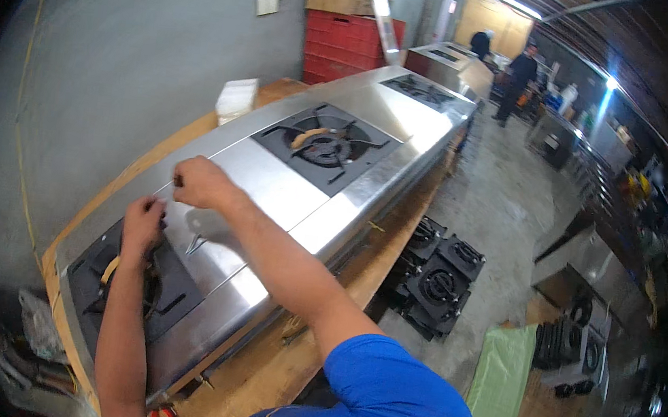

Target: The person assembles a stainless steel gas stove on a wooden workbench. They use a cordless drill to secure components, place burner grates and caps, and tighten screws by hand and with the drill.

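A long stainless steel stove top [272, 182] lies before me, with black burner plates set into it. At its near left end, my left hand [143, 225] is closed above the far edge of the nearest burner [174, 293]. My right hand [202, 184] is curled closed just beyond it, over the bare steel by a seam. Whatever the fingertips of either hand hold is too small or hidden to make out. A small shiny metal piece [196, 244] rests on the steel beside my left hand. The middle burner [328, 144] lies farther along, with a tan curved strip on it.
A wooden bench [319, 349] supports the stove top. Several black burner units [439, 289] stand on the floor to the right, near a green wrapped package [499, 380]. Red crates [342, 51] stand against the wall. Two people are in the background, one a standing person [518, 81] in dark clothes.
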A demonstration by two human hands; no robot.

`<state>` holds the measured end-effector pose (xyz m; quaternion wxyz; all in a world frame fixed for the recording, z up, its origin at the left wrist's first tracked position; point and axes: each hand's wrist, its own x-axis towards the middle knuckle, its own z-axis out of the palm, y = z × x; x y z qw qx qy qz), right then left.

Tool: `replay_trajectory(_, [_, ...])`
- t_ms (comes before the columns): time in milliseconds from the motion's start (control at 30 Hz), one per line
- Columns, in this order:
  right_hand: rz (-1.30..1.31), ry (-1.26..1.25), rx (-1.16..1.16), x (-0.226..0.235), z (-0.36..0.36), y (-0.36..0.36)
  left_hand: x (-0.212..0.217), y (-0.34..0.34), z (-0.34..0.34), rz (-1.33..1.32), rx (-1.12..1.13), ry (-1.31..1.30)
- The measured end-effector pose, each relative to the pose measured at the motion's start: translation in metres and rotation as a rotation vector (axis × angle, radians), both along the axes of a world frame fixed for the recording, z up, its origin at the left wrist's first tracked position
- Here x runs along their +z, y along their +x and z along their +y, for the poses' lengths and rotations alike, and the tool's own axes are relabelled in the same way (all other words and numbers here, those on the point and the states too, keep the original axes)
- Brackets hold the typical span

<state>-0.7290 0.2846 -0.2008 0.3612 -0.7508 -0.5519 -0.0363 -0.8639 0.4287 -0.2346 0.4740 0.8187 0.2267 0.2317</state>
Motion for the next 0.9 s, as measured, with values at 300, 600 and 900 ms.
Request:
replay_trajectory(300, [0.158,0.444,0.172,-0.006,0.021,-0.032,-0.005,-0.020,-0.010,-0.327,-0.020,-0.541])
replay_trajectory(600, [0.091,0.416,0.160,-0.018,0.029,-0.033,-0.033,-0.014,0.009,-0.450,-0.026,-0.741])
replay_trajectory(900, [0.219,0.393,0.117,-0.024,0.040,-0.050,-0.038,-0.024,0.062,-0.571,-0.517,-0.925])
